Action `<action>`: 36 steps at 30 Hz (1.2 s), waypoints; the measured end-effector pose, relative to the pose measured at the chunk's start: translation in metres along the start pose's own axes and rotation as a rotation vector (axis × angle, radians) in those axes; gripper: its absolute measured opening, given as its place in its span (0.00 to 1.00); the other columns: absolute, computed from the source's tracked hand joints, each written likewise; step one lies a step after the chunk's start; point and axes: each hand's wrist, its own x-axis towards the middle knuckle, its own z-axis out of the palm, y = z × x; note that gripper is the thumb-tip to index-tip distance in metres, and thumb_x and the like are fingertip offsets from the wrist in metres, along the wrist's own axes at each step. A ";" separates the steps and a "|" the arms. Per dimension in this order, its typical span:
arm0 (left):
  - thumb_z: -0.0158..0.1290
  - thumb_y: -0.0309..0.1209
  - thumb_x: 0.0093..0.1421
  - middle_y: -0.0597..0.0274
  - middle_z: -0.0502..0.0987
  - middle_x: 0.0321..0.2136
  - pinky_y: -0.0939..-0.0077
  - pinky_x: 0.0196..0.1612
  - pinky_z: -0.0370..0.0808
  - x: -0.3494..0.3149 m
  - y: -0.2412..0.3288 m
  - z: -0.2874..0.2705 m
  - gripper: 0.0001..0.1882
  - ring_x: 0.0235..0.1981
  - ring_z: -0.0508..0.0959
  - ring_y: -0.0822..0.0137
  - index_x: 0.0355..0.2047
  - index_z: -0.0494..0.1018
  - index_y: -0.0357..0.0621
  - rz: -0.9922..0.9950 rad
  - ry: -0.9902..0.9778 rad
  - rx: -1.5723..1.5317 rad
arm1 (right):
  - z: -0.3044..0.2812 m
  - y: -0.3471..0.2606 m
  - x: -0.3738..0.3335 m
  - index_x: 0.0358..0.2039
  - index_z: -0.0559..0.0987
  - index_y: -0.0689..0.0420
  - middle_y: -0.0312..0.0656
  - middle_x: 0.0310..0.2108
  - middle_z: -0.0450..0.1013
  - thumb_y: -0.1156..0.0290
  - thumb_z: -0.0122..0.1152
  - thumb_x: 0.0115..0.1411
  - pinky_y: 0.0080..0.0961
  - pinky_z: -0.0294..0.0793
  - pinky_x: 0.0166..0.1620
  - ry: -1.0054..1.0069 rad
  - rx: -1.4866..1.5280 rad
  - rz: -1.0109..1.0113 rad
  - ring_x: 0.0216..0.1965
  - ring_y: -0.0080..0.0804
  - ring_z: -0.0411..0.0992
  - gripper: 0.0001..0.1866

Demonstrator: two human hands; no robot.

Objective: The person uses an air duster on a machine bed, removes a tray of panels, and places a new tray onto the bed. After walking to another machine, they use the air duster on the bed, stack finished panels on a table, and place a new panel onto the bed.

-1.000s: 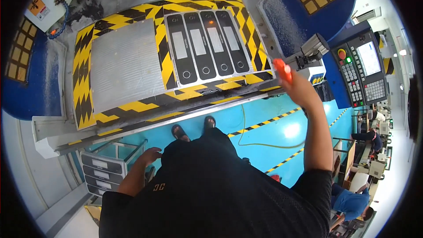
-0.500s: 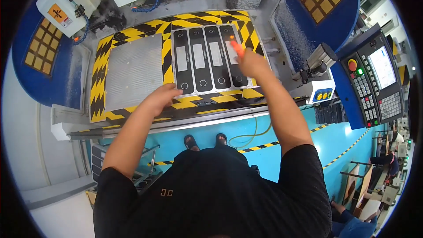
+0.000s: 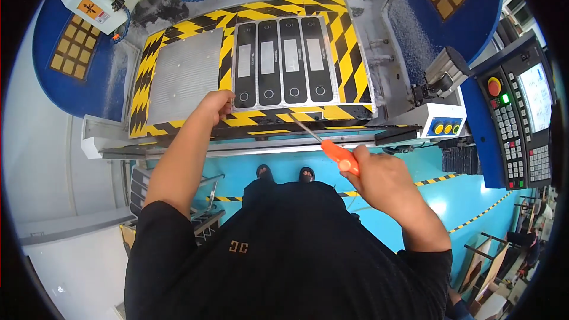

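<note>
My right hand [image 3: 382, 179] grips an orange air blow gun [image 3: 340, 157] in front of the machine bed. Its thin metal nozzle points up and left, the tip by the striped front edge of the fixture [image 3: 249, 120]. My left hand [image 3: 217, 106] is at that same edge, fingers curled in beside the lower corner of the leftmost black panel [image 3: 245, 86]; what the fingers hold, if anything, is hidden. Several long black panels, each with a silver rectangle and a ring, lie side by side on the fixture's right half.
Left of the panels is a bare ribbed metal plate [image 3: 185, 77]. White machine heads [image 3: 98, 3] hang at the back left. A control console [image 3: 515, 112] and a box with round buttons [image 3: 446, 127] stand at the right. A rack [image 3: 139, 186] sits low at the left.
My right hand has drawn the blow gun back from above the rightmost panel toward me. My left hand's fingers have curled in and sit slightly left of the panel's corner. The view has shifted.
</note>
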 end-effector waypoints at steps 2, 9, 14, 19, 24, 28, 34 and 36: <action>0.57 0.34 0.59 0.63 0.73 0.24 0.72 0.24 0.64 0.002 -0.003 -0.001 0.08 0.25 0.71 0.69 0.29 0.74 0.44 -0.009 0.020 -0.016 | -0.007 0.015 -0.010 0.38 0.70 0.58 0.51 0.22 0.76 0.55 0.62 0.61 0.46 0.74 0.31 0.006 -0.026 -0.008 0.27 0.52 0.77 0.19; 0.57 0.32 0.57 0.66 0.71 0.20 0.71 0.22 0.62 -0.001 -0.003 0.002 0.08 0.20 0.70 0.70 0.25 0.72 0.45 -0.010 0.093 0.015 | -0.024 0.067 0.027 0.42 0.70 0.59 0.53 0.28 0.78 0.57 0.61 0.62 0.50 0.74 0.37 -0.033 -0.122 0.247 0.32 0.55 0.77 0.19; 0.56 0.31 0.59 0.66 0.71 0.21 0.75 0.22 0.69 -0.006 0.005 0.016 0.06 0.20 0.70 0.71 0.29 0.72 0.44 0.016 0.053 0.064 | -0.024 0.106 0.119 0.45 0.71 0.61 0.59 0.37 0.78 0.52 0.55 0.65 0.51 0.74 0.44 0.137 -0.032 0.305 0.41 0.59 0.76 0.23; 0.54 0.29 0.64 0.58 0.76 0.37 0.74 0.36 0.81 -0.012 0.002 0.015 0.10 0.32 0.79 0.64 0.44 0.70 0.43 0.143 -0.100 0.001 | 0.000 0.079 0.118 0.47 0.71 0.60 0.59 0.38 0.78 0.51 0.54 0.65 0.51 0.74 0.44 0.110 0.055 0.247 0.43 0.59 0.76 0.23; 0.51 0.24 0.65 0.55 0.74 0.47 0.69 0.40 0.83 -0.038 0.002 0.014 0.20 0.40 0.82 0.58 0.56 0.62 0.44 0.208 -0.136 -0.143 | 0.009 0.028 0.029 0.46 0.70 0.59 0.57 0.35 0.78 0.52 0.57 0.65 0.52 0.74 0.43 -0.133 0.101 0.089 0.40 0.59 0.77 0.23; 0.50 0.25 0.66 0.56 0.75 0.48 0.69 0.43 0.81 -0.056 0.010 0.024 0.16 0.42 0.82 0.58 0.54 0.65 0.45 0.321 -0.170 -0.216 | 0.023 0.087 -0.014 0.47 0.70 0.61 0.56 0.33 0.78 0.50 0.58 0.65 0.44 0.75 0.40 0.036 0.230 0.323 0.36 0.51 0.79 0.25; 0.48 0.24 0.67 0.54 0.76 0.45 0.70 0.37 0.83 -0.112 -0.006 -0.014 0.16 0.39 0.83 0.58 0.54 0.63 0.44 0.461 -0.350 -0.659 | 0.060 0.076 -0.070 0.47 0.69 0.58 0.46 0.34 0.80 0.44 0.52 0.67 0.18 0.70 0.22 0.336 1.330 0.503 0.35 0.33 0.81 0.27; 0.49 0.25 0.67 0.55 0.79 0.42 0.72 0.35 0.83 -0.143 -0.027 -0.042 0.12 0.38 0.83 0.59 0.50 0.66 0.46 0.525 -0.453 -0.835 | 0.109 0.042 -0.082 0.50 0.68 0.54 0.47 0.31 0.80 0.41 0.50 0.67 0.14 0.64 0.16 0.304 1.473 0.421 0.26 0.31 0.79 0.28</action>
